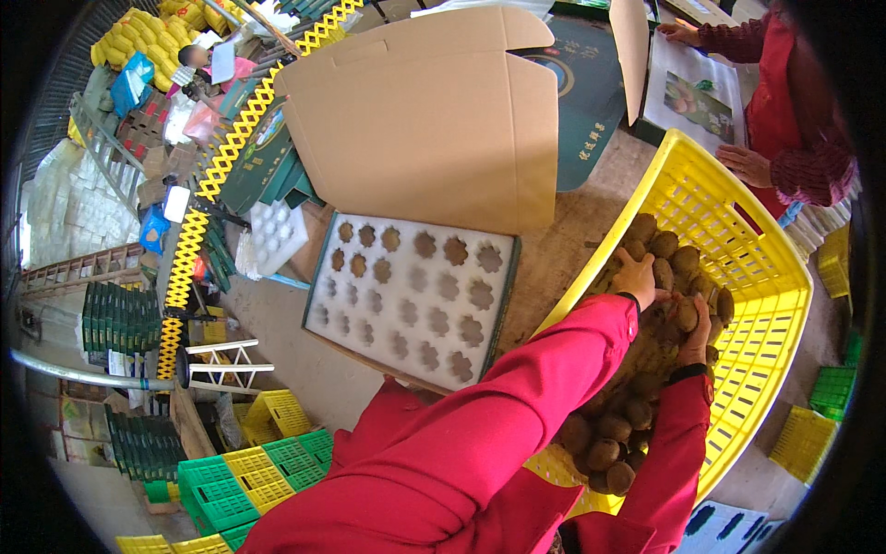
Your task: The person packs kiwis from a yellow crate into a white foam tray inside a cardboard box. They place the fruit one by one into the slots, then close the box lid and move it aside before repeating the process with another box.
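Both my hands are inside a large yellow plastic crate [775, 353] that holds many brown kiwifruit [603, 453]. My left hand [635, 278] lies among the fruit in the upper part, its fingers spread and touching kiwifruit; whether it grips one is unclear. My right hand [694, 336], close beside it, has its fingers around a kiwifruit [686, 315]. Left of the crate lies an open box with a white foam tray [394, 305], which has rows of flower-shaped cut-outs. Its big brown cardboard lid [429, 124] stands folded back. No fruit shows in the cut-outs.
A co-worker's hand [744, 165] rests on a foam-covered box [699, 104] at the upper right. A dark green printed carton [588, 104] lies behind the lid. A yellow lattice strip [239, 138] runs along the left. Green and yellow crates [256, 478] stand at the lower left.
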Demonstrator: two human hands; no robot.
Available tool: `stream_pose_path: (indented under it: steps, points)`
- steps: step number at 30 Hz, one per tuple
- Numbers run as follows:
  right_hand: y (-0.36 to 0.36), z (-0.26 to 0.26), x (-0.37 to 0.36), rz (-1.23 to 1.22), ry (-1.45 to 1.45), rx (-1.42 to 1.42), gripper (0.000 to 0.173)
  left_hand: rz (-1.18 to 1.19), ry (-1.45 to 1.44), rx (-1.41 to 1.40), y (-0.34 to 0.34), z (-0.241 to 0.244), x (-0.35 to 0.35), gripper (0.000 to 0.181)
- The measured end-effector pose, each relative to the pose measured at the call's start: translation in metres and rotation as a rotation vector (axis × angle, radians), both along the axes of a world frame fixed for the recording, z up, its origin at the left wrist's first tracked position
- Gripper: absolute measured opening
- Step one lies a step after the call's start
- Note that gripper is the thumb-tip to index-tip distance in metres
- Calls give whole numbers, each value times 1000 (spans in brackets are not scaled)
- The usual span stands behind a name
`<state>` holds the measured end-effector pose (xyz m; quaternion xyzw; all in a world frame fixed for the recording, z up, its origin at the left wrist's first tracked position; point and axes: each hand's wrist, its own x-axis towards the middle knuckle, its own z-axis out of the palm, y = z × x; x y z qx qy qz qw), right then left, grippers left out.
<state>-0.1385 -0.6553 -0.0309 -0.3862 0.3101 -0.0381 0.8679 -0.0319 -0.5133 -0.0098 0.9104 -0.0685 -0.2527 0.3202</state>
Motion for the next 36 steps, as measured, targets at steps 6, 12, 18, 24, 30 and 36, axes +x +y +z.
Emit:
stream_pose_path:
  steps: [6,12,18,24,30,36]
  points:
    - [2,5,-1,-110,-130,86,43,1,12,-110,7,17,7,84]
    - [-11,50,-10,-96,-381,31,56,15,258,-488,-10,31,0,82]
    - [3,147,-10,219,-540,-276,56,-224,314,-1157,-21,48,-18,52]
    - [3,176,-46,193,-523,-233,56,-631,319,-896,-28,66,-32,37]
    - [52,245,-86,132,-570,-385,54,-456,834,-1038,43,164,-69,44]
    - [135,297,-76,108,-648,-353,64,-524,619,-1225,137,210,-59,42]
